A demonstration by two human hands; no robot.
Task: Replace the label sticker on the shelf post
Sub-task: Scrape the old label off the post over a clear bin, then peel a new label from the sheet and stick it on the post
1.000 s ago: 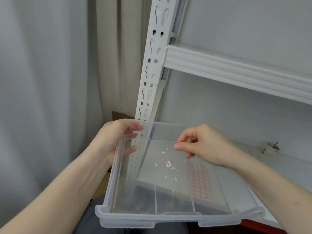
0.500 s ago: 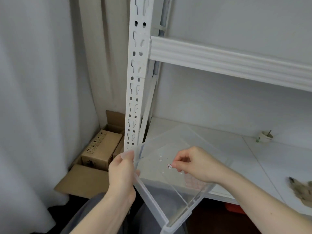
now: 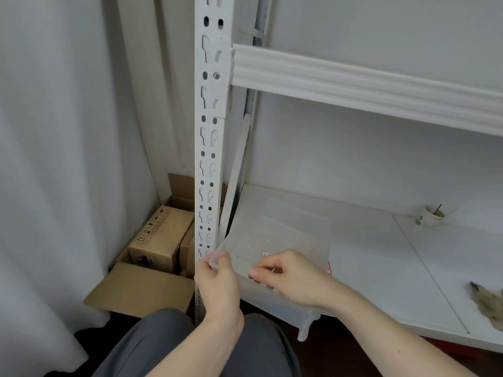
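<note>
The left hand point(image 3: 217, 284) is gripping the clear plastic tray's point(image 3: 283, 240) corner, now lowered beside the white slotted metal shelf post point(image 3: 211, 137). The right hand point(image 3: 288, 276) is pinching inside it, near the small red-and-white label sticker point(image 3: 265, 253), probably picking up a replacement.

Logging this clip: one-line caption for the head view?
Left hand grips clear plastic tray beside slotted shelf post; right hand reaches inside.

Slotted shelf post and a tray of sticker bits

The white shelf post point(image 3: 211, 137) stands upright, its keyhole slots bare. At its foot a clear tray point(image 3: 275, 240) tilts over the shelf's left front corner, holding a small red-and-white sticker point(image 3: 265, 253).
</note>
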